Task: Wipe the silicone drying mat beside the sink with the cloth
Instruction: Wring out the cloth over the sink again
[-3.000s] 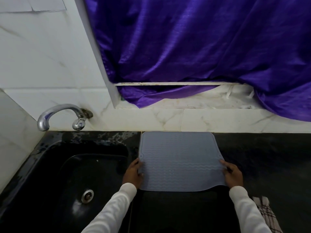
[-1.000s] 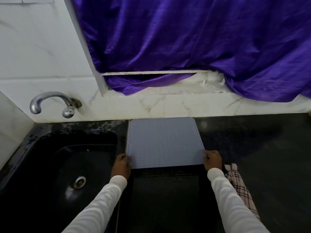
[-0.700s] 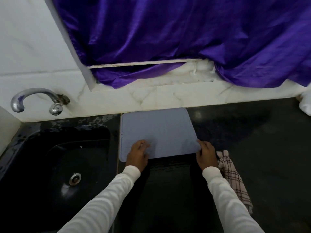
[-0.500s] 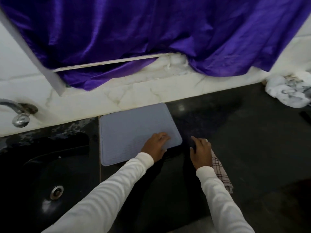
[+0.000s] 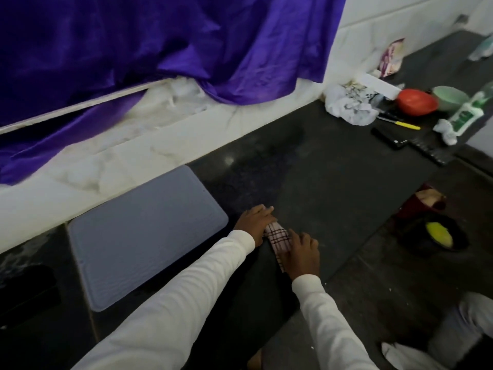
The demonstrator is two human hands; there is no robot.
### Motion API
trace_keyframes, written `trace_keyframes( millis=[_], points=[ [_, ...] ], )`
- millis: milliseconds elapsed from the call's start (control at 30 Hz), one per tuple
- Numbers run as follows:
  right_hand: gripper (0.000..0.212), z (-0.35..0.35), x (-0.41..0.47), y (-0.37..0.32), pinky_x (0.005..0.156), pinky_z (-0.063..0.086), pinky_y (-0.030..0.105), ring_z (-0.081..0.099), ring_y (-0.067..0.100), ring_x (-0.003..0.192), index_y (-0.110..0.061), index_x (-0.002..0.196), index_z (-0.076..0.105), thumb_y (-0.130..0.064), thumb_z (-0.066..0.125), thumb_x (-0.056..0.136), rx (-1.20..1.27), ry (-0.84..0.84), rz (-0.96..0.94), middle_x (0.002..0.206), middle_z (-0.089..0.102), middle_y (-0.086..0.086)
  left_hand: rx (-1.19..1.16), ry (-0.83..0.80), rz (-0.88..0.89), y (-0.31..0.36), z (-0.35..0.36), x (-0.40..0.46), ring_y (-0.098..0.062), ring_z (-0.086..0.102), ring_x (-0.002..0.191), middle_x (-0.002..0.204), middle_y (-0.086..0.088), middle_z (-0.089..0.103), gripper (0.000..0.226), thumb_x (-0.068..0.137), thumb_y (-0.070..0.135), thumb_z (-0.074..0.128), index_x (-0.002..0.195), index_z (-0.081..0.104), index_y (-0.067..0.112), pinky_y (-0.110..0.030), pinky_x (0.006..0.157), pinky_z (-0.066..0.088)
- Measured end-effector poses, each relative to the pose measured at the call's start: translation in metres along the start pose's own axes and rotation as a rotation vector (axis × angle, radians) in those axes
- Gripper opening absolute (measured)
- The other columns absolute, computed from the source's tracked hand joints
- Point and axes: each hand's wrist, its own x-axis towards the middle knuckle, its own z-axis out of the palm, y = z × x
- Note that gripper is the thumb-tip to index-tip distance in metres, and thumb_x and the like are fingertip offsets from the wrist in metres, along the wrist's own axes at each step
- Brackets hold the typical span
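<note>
The grey silicone drying mat [image 5: 144,236] lies flat on the black counter against the marble backsplash, just right of the sink [image 5: 24,289]. To the right of the mat lies the folded checked cloth [image 5: 278,237]. My left hand [image 5: 253,221] rests on the cloth's far end with its fingers stretched out, beside the mat's right corner. On the cloth's near end is my right hand [image 5: 302,252], fingers bent over it. Both hands are off the mat.
A purple curtain [image 5: 160,49] hangs over the ledge behind. Far right on the counter are a crumpled white bag [image 5: 349,105], a red bowl [image 5: 416,101], a green bowl [image 5: 449,96], a bottle [image 5: 469,113] and a knife [image 5: 400,124]. The counter edge drops to the floor, where a dark bucket [image 5: 437,236] stands.
Both hands let go of the mat, which now lies flat, and moved right onto the checked cloth. The view swung to the right, away from the tap.
</note>
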Motion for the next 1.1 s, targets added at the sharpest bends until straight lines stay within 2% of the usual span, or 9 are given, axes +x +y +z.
trace_keyframes(
  millis=[100, 167, 267, 400, 533, 667, 800, 933, 1100],
  points=[
    [0.050, 0.004, 0.000, -0.002, 0.086, 0.047, 0.044, 0.055, 0.039, 0.102, -0.007, 0.127, 0.057, -0.020, 0.068, 0.080, 0.028, -0.035, -0.040, 0.115, 0.058, 0.018, 0.015, 0.079, -0.015, 0.000, -0.001, 0.001, -0.023, 0.054, 0.110, 0.114, 0.002, 0.060, 0.028, 0.078, 0.014, 0.061, 0.100, 0.065, 0.029, -0.035, 0.089, 0.045],
    [0.040, 0.001, 0.005, -0.005, 0.085, 0.047, 0.043, 0.056, 0.039, 0.101, -0.004, 0.120, 0.060, -0.012, 0.064, 0.081, 0.066, -0.061, -0.051, 0.111, 0.060, 0.018, 0.057, 0.084, -0.003, -0.001, -0.006, 0.001, -0.025, 0.059, 0.095, 0.099, -0.001, 0.065, 0.021, 0.074, 0.012, 0.062, 0.091, 0.065, 0.024, -0.034, 0.080, 0.047],
    [0.030, -0.007, 0.016, -0.012, 0.081, 0.047, 0.041, 0.054, 0.035, 0.102, -0.006, 0.114, 0.061, -0.009, 0.059, 0.084, 0.108, -0.070, -0.091, 0.110, 0.059, 0.015, 0.099, 0.136, -0.025, -0.008, -0.015, -0.007, -0.024, 0.057, 0.091, 0.094, -0.002, 0.065, 0.022, 0.075, 0.014, 0.063, 0.094, 0.062, 0.024, -0.034, 0.076, 0.043],
    [0.034, -0.014, 0.033, -0.037, 0.079, 0.049, 0.037, 0.056, 0.032, 0.097, -0.012, 0.110, 0.065, -0.004, 0.061, 0.078, 0.156, -0.052, -0.239, 0.104, 0.062, 0.011, 0.130, 0.226, -0.073, -0.035, -0.030, -0.037, -0.024, 0.052, 0.091, 0.094, -0.001, 0.065, 0.025, 0.074, 0.016, 0.061, 0.098, 0.060, 0.023, -0.036, 0.075, 0.042],
    [0.040, -0.013, 0.046, -0.110, 0.079, 0.051, 0.040, 0.056, 0.029, 0.095, -0.017, 0.111, 0.065, -0.001, 0.060, 0.075, 0.186, -0.112, -0.485, 0.103, 0.062, 0.007, 0.232, 0.357, -0.184, -0.079, -0.063, -0.100, -0.028, 0.057, 0.087, 0.087, -0.004, 0.067, 0.027, 0.068, 0.031, 0.064, 0.093, 0.063, 0.020, -0.038, 0.074, 0.044],
    [0.037, 0.003, 0.036, -0.212, 0.080, 0.050, 0.036, 0.058, 0.028, 0.096, -0.017, 0.104, 0.067, 0.000, 0.064, 0.072, 0.193, -0.210, -0.792, 0.100, 0.065, 0.006, 0.269, 0.428, -0.441, -0.127, -0.091, -0.201, -0.032, 0.058, 0.088, 0.088, -0.005, 0.068, 0.038, 0.060, 0.025, 0.072, 0.096, 0.062, 0.019, -0.040, 0.074, 0.045],
    [0.034, 0.024, -0.009, -0.322, 0.081, 0.046, 0.031, 0.059, 0.027, 0.098, -0.018, 0.102, 0.066, -0.004, 0.069, 0.072, 0.216, -0.294, -1.074, 0.102, 0.067, 0.003, 0.321, 0.483, -0.763, -0.158, -0.106, -0.321, -0.030, 0.057, 0.085, 0.083, -0.002, 0.067, 0.042, 0.058, 0.030, 0.073, 0.096, 0.057, 0.022, -0.038, 0.072, 0.044],
    [0.034, 0.049, -0.085, -0.416, 0.083, 0.044, 0.030, 0.057, 0.024, 0.101, -0.021, 0.106, 0.063, -0.005, 0.065, 0.077, 0.247, -0.423, -1.320, 0.109, 0.066, 0.000, 0.346, 0.531, -1.053, -0.167, -0.101, -0.444, -0.028, 0.057, 0.079, 0.077, 0.001, 0.067, 0.040, 0.058, 0.036, 0.074, 0.093, 0.058, 0.023, -0.037, 0.068, 0.042],
    [0.035, 0.080, -0.209, -0.510, 0.085, 0.046, 0.034, 0.055, 0.023, 0.100, -0.024, 0.106, 0.064, -0.006, 0.066, 0.077, 0.251, -0.529, -1.583, 0.105, 0.064, -0.002, 0.288, 0.490, -1.357, -0.156, -0.084, -0.589, -0.027, 0.056, 0.087, 0.085, 0.001, 0.068, 0.040, 0.061, 0.037, 0.069, 0.097, 0.057, 0.024, -0.039, 0.074, 0.042]
  ],
)
